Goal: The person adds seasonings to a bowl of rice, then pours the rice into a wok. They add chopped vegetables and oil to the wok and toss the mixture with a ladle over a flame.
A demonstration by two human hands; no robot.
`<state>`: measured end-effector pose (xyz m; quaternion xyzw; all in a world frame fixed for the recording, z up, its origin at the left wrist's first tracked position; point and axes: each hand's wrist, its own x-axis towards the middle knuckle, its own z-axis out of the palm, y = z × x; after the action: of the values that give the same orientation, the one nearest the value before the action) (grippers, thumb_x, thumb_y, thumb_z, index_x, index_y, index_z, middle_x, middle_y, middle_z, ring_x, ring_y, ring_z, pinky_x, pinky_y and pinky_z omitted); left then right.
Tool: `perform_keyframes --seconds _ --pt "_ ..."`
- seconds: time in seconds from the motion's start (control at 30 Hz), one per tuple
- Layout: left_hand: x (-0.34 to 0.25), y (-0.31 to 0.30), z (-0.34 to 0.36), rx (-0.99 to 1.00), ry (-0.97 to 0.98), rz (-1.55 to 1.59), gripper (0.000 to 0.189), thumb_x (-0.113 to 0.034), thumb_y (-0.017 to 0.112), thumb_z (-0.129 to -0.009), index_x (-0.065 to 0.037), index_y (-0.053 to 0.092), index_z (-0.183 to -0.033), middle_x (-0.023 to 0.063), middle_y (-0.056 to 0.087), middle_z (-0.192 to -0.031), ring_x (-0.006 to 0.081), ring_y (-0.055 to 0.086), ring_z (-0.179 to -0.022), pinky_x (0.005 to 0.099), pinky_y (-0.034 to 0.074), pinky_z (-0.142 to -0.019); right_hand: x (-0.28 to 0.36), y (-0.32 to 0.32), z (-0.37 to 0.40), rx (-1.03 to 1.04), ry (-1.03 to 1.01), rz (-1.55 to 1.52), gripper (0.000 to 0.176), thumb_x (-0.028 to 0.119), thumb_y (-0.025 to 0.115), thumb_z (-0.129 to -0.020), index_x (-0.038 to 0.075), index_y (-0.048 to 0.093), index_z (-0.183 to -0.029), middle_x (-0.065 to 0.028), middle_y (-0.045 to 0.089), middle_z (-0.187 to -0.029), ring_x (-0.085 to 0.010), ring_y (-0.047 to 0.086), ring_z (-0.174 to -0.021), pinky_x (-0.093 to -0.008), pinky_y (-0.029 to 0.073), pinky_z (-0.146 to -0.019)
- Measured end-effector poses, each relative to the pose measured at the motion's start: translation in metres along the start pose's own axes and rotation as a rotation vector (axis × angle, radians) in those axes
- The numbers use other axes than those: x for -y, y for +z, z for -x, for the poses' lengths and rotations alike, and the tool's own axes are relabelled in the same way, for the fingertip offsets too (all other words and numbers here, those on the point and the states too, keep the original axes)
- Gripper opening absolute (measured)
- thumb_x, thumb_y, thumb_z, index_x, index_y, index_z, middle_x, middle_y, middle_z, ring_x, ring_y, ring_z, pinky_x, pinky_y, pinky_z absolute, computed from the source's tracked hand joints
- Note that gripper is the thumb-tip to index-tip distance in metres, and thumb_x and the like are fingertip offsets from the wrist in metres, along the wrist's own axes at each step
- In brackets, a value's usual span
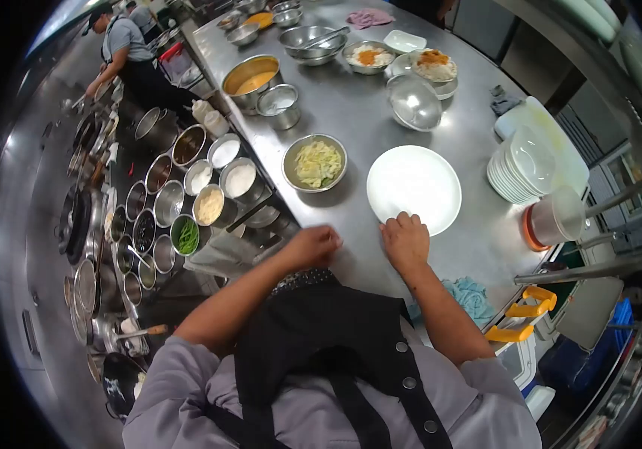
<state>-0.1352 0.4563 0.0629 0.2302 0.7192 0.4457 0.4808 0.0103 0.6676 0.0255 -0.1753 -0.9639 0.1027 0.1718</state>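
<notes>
A round white plate (414, 188) lies flat on the steel table (351, 262) in front of me. At its near rim is my right hand (406, 241), closed, with bent fingers on the edge; the thumb is hidden. My left hand (313, 245) hovers over the table's left edge, its fingers curled inward, and I cannot make out whether anything small is inside. Beyond it, apart from both hands, stands a steel bowl (288, 176) of shredded pale-green cabbage (318, 163).
Stacked white bowls (515, 168) and a plastic tub (558, 215) stand right. Farther back are an upturned steel bowl (414, 103) and a pot of orange liquid (252, 78). Left are ingredient containers (168, 202); a co-worker (128, 56) stands by the stove. A teal cloth (465, 298) lies near my right forearm.
</notes>
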Motion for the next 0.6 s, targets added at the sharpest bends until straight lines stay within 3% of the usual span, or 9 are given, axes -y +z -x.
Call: perform_keyframes --seconds 0.03,0.13,0.27,0.37,0.43,0.47,0.5,0.57,0.6 --pt "0.024 -0.003 0.013 0.013 -0.009 -0.118 0.026 -0.029 0.065 -0.098 -0.003 0.064 -0.100 0.0052 0.066 -0.076 0.0143 0.065 -0.066 0.0301 0.053 -0.059 0.002 0.000 -0.003 0.011 -0.011 -0.005 0.016 0.027 0.071 -0.086 0.011 0.069 -0.086 -0.0053 0.059 -0.088 -0.0278 0.057 -0.086 -0.0437 0.047 -0.071" --pt "0.094 -0.024 0.057 -0.078 0.094 -0.458 0.024 -0.026 0.067 -0.097 -0.002 0.065 -0.103 0.0058 0.068 -0.081 0.0157 0.066 -0.075 0.0325 0.052 -0.066 0.017 0.000 -0.018 -0.157 -0.145 -0.280 0.031 0.017 0.073 -0.083 0.008 0.067 -0.112 -0.0104 0.058 -0.098 -0.0302 0.056 -0.091 -0.0436 0.045 -0.077" --pt "0.138 -0.055 0.145 -0.401 -0.156 -0.327 0.027 -0.028 0.071 -0.093 -0.002 0.066 -0.098 0.0109 0.070 -0.084 0.0209 0.067 -0.077 0.0359 0.052 -0.071 0.052 0.011 -0.055 -0.148 -0.292 -0.461 0.030 0.015 0.072 -0.084 0.007 0.066 -0.113 -0.0120 0.058 -0.098 -0.0332 0.057 -0.094 -0.0451 0.046 -0.080" --pt "0.162 -0.083 0.243 -0.833 -0.181 -0.450 0.020 -0.017 0.072 -0.086 0.000 0.067 -0.096 0.0177 0.069 -0.087 0.0288 0.068 -0.082 0.0386 0.052 -0.075 0.067 0.017 -0.076 -0.068 -0.238 -0.518 0.031 0.015 0.072 -0.085 0.006 0.065 -0.113 -0.0133 0.059 -0.098 -0.0345 0.057 -0.096 -0.0458 0.047 -0.083" --pt "0.219 -0.112 0.331 -1.122 -0.204 -0.511 0.022 -0.013 0.072 -0.086 0.000 0.067 -0.103 0.0185 0.069 -0.098 0.0328 0.067 -0.090 0.0415 0.053 -0.081 0.068 0.021 -0.085 -0.046 -0.253 -0.503 0.031 0.016 0.072 -0.086 0.004 0.065 -0.114 -0.0151 0.061 -0.101 -0.0348 0.060 -0.095 -0.0452 0.049 -0.083" --pt "0.222 -0.116 0.375 -1.270 -0.364 -0.539 0.024 -0.010 0.072 -0.085 0.000 0.067 -0.107 0.0175 0.069 -0.101 0.0339 0.066 -0.094 0.0417 0.052 -0.086 0.072 0.020 -0.087 0.003 -0.158 -0.540 0.031 0.017 0.071 -0.087 0.004 0.065 -0.114 -0.0158 0.061 -0.102 -0.0346 0.061 -0.093 -0.0443 0.050 -0.082" --pt "0.252 -0.125 0.424 -1.417 -0.325 -0.650 0.027 -0.010 0.072 -0.086 0.003 0.067 -0.108 0.0200 0.067 -0.101 0.0350 0.065 -0.097 0.0415 0.051 -0.088 0.076 0.018 -0.087 0.050 -0.061 -0.576 0.031 0.017 0.071 -0.088 0.004 0.065 -0.115 -0.0166 0.062 -0.103 -0.0344 0.062 -0.092 -0.0435 0.052 -0.080" --pt "0.299 -0.122 0.506 -1.748 -0.456 -1.166 0.028 -0.015 0.068 -0.089 0.006 0.067 -0.106 0.0232 0.067 -0.096 0.0389 0.064 -0.096 0.0465 0.050 -0.089 0.083 0.018 -0.087 0.009 -0.057 -0.552 0.030 0.018 0.071 -0.089 0.003 0.065 -0.115 -0.0167 0.063 -0.103 -0.0323 0.064 -0.088 -0.0414 0.053 -0.078" --pt "0.317 -0.112 0.538 -1.769 -0.579 -1.117 0.028 -0.018 0.066 -0.091 0.007 0.067 -0.104 0.0255 0.066 -0.097 0.0410 0.063 -0.097 0.0481 0.049 -0.088 0.088 0.018 -0.087 0.002 0.012 -0.576 0.031 0.018 0.071 -0.089 0.003 0.065 -0.115 -0.0164 0.064 -0.101 -0.0312 0.064 -0.086 -0.0408 0.053 -0.077"
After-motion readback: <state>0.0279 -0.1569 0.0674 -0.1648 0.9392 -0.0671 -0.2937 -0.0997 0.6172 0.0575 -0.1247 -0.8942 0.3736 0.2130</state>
